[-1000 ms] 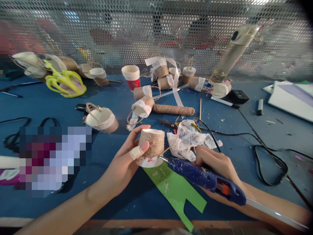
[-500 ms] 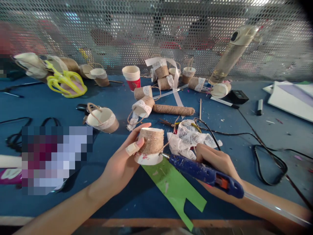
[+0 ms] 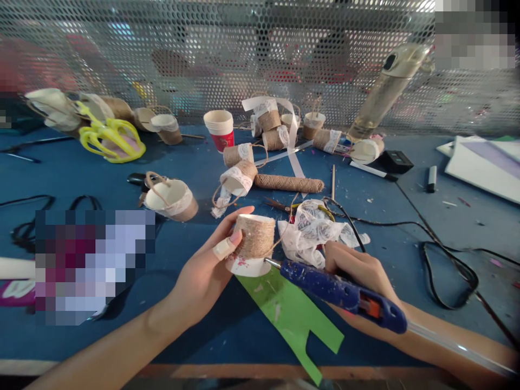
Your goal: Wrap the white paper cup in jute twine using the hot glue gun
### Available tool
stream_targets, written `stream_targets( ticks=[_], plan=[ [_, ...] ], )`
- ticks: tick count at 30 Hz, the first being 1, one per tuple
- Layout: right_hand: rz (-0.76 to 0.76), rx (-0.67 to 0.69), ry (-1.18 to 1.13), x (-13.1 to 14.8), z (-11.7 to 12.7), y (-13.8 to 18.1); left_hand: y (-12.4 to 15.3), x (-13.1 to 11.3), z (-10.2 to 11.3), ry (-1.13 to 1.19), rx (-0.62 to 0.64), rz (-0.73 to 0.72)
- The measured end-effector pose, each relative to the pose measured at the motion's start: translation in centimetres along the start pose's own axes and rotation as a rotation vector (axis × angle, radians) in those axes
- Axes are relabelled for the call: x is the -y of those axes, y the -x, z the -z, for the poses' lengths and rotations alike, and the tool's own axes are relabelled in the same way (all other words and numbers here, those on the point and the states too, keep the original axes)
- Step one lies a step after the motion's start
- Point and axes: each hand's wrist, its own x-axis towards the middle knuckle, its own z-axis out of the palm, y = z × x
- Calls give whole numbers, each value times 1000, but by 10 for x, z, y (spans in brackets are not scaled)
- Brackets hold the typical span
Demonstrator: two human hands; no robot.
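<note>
Twine is wound around most of a small paper cup (image 3: 255, 236), leaving a white printed band bare at its lower end. My left hand (image 3: 211, 260) grips the cup from the left, thumb across its side. In my right hand (image 3: 357, 265) is a blue hot glue gun (image 3: 320, 285), with a clear glue stick coming out of its back. The metal nozzle meets the cup at the lower edge of the twine, on the right. From the cup a loose strand of twine runs up toward the twine roll (image 3: 289, 183). White lace (image 3: 304, 230) lies just behind the gun.
A green strip (image 3: 280, 306) lies under my hands. Several twine-and-lace cups, such as a handled one (image 3: 173, 200), stand around the back. A red-and-white cup stack (image 3: 219, 131), a yellow crown-shaped piece (image 3: 111, 141) and a tilted bottle (image 3: 379, 89) stand near the mesh screen (image 3: 203, 59). A black cable (image 3: 442, 246) crosses the right.
The cup and my left hand have shifted slightly right and down. The nozzle has moved a little left along the lower edge of the twine.
</note>
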Motion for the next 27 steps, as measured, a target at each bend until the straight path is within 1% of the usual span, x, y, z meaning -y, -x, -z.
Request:
stream_targets(
  ticks=[7,15,21,25,27],
  plan=[
    [-10,18,-7,-2,2,-1,2,-1,3,16,-38,17],
    [-28,54,-3,-2,7,-3,-1,0,6,10,-23,-1],
    [-42,12,-135,-10,13,-6,-3,-2,9,7,-12,9],
    [-47,-75,-262,-9,13,-12,-3,-1,8,-14,-8,58],
    [-40,-106,-295,-7,11,-16,-3,1,8,-35,20,89]
  ],
)
